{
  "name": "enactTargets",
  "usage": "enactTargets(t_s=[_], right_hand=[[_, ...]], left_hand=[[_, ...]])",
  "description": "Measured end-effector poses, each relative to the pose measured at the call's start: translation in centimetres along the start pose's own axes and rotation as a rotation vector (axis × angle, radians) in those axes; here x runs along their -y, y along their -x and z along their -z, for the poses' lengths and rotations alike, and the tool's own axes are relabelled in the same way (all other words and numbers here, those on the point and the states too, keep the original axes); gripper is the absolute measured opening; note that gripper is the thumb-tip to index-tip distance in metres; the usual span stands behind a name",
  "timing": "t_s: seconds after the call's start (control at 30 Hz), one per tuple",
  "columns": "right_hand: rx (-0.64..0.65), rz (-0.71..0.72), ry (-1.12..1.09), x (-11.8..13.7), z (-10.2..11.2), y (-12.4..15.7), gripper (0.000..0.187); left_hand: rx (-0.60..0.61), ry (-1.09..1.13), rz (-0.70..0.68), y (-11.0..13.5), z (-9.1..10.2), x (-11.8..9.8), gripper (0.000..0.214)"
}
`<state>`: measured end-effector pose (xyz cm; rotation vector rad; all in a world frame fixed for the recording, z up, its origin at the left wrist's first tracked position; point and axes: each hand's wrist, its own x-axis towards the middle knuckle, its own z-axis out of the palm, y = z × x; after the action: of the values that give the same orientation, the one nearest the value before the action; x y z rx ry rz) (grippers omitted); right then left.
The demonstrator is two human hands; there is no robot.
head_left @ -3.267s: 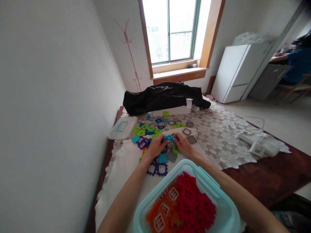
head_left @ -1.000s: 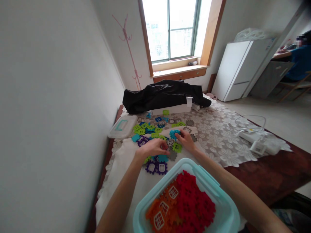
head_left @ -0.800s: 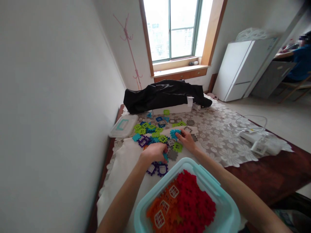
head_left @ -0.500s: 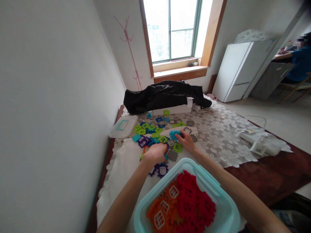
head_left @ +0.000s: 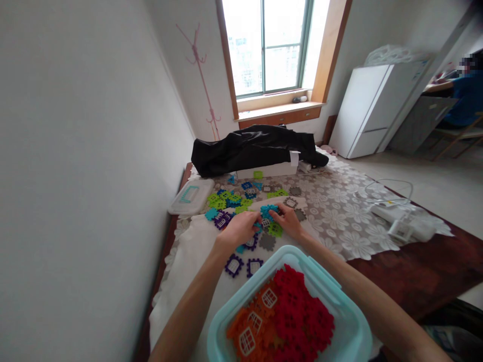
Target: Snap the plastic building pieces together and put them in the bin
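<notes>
From the head-worn view, the only one here, I see the right hand pinching a small bright-blue stack of notched plastic tiles at the middle of the spread, fingers closed on its right edge. The left hand, just beside it, curls its fingertips onto a single light-blue notched plastic tile, mostly hidden. If those stacked pieces merely rest together, I'd expect a tilt to let some slide out among the square purple plastic tiles nearby. The open pale-turquoise plastic box sits near, between the forearms; a careless elbow might jolt it, spilling its red notched plastic tiles.
</notes>
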<state>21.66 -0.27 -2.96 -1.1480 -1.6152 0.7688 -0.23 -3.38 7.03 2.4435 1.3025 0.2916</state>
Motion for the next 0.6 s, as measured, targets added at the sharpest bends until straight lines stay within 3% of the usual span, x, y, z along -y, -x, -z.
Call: enactTargets(t_s=[0.13,0.27,0.6], right_hand=[[0.047,-0.007,-0.022,-0.1,0.0,-0.1,0.037],[0.074,-0.004,-0.031,-0.3,0.0,0.0,0.037],[0.143,0.043,0.015,-0.9,-0.1,0.1,0.036]], left_hand=[[-0.145,0.227,-0.052,-1.1,-0.2,0.8,0.019],[-0.316,0.334,0.022,-2.0,-1.4,1.7,0.020],[-0.448,0.513,0.135,-2.5,-2.6,1.7,0.019]])
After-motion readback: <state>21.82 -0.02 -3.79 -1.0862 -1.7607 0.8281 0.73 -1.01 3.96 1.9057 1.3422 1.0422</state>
